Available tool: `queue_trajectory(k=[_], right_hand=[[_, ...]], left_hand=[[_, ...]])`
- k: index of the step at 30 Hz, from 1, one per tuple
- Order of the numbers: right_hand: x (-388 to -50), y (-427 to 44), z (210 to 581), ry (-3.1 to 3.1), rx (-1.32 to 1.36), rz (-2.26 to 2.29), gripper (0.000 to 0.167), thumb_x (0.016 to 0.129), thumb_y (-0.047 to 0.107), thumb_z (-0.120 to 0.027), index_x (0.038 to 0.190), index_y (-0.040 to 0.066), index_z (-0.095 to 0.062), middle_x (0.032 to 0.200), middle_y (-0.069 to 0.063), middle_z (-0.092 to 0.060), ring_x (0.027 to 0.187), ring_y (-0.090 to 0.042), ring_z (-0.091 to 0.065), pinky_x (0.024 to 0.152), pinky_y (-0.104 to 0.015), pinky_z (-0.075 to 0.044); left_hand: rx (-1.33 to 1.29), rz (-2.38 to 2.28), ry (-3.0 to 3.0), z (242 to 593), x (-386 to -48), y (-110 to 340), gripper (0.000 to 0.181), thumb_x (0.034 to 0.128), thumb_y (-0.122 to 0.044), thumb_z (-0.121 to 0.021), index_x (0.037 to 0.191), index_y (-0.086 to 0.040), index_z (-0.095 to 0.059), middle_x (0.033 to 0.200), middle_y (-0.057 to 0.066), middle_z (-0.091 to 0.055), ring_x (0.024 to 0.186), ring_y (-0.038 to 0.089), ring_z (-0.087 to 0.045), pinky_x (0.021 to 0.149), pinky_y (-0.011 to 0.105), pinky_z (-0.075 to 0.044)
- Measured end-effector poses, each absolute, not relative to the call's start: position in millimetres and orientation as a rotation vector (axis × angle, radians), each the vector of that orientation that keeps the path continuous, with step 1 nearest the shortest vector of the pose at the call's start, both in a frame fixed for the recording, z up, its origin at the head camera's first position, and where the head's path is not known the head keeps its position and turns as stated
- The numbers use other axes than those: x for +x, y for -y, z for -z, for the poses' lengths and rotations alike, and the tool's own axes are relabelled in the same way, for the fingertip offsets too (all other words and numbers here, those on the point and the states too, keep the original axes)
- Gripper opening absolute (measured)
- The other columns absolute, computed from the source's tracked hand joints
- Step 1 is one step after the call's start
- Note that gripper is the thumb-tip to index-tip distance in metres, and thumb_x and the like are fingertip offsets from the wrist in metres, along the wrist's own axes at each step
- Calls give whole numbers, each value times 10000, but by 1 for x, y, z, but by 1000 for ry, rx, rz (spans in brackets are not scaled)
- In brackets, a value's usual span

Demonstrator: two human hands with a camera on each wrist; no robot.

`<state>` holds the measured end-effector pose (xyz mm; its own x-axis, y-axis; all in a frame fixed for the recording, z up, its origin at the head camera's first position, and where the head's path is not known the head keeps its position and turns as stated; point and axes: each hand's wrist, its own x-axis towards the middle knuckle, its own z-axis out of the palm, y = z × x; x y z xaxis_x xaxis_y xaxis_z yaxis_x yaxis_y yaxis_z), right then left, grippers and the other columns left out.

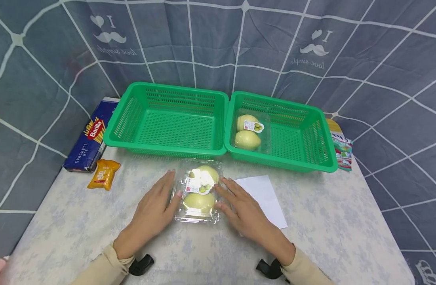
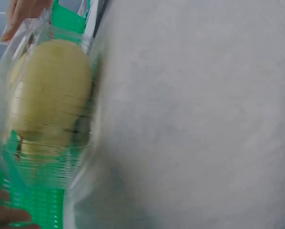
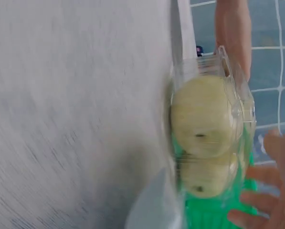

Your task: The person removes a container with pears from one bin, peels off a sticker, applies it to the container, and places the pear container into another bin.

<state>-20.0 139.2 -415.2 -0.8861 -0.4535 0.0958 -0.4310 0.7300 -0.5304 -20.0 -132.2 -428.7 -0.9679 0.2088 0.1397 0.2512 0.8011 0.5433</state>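
A clear plastic clamshell box (image 1: 198, 215) with two pale yellow fruits (image 1: 199, 202) and a white label lies on the table in front of the baskets. My left hand (image 1: 153, 206) is along its left side, fingers fairly straight, the thumb near the edge. On the opposite side my right hand (image 1: 244, 209) has its fingers spread at the box's right edge. Neither hand is curled round the box. The left wrist view shows the fruit (image 2: 51, 90) through the clear side; in the right wrist view, the right hand (image 3: 271, 191) appears slightly apart from the box.
Two green baskets (image 1: 168, 149) (image 1: 282, 162) stand side by side behind; the right one holds a similar fruit box (image 1: 248, 140). A spaghetti box (image 1: 91, 136) and an orange packet (image 1: 104, 174) lie left. White paper (image 1: 265, 198) lies by the right hand; a colourful packet (image 1: 342, 152) is far right.
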Motion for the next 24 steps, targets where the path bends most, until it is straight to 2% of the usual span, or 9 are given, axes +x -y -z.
queue_trajectory(k=[3, 6, 9, 12, 16, 24], right_hand=[[-26, -142, 418, -2686, -500, 1268, 505, 1047, 267, -550, 1523, 136, -446, 1544, -105, -478, 1379, -308, -525, 1044, -495, -519], [-36, -142, 422, -2268, -173, 1704, 465, 1044, 160, -530, 1500, 102, -455, 1335, -120, -599, 1153, -264, -662, 885, -375, -605], [-41, -142, 425, -1913, 66, 1896, 457, 1032, 120, -523, 1477, 49, -448, 1089, -46, -632, 965, -175, -663, 776, -279, -602], [-42, -142, 429, -1794, 105, 1905, 453, 1026, 111, -532, 1458, 14, -439, 957, 53, -616, 896, -109, -621, 747, -242, -587], [-41, -142, 432, -1774, 88, 1908, 454, 1016, 111, -548, 1436, -15, -432, 921, 90, -615, 868, -83, -609, 742, -226, -587], [-37, -141, 432, -1786, 86, 1879, 476, 974, 33, -553, 1421, -41, -409, 950, 61, -598, 856, -82, -611, 766, -235, -581]], left_hand=[[-248, 1100, 2906, 428, -23, 134, 597, 1071, -312, -449, 1562, -1, -312, 1402, 245, -574, 1241, 413, -598, 976, 586, -511], [-137, 1338, 2897, 426, -28, 135, 491, 1082, -251, -425, 1512, -14, -423, 1204, 212, -671, 1005, 314, -678, 827, 468, -558], [-9, 1619, 2877, 425, -34, 135, 413, 1083, -185, -431, 1458, -29, -511, 1030, 184, -682, 821, 191, -659, 725, 338, -554], [116, 1870, 2818, 426, -37, 134, 395, 1074, -125, -438, 1446, -20, -520, 879, 143, -629, 669, 105, -591, 622, 266, -540], [182, 2000, 2754, 426, -37, 133, 395, 1062, -87, -439, 1440, -6, -519, 844, 92, -601, 640, 73, -560, 604, 256, -535], [196, 2017, 2751, 428, -38, 133, 394, 1067, -103, -442, 1441, -9, -519, 842, 66, -579, 651, 70, -556, 608, 244, -528]])
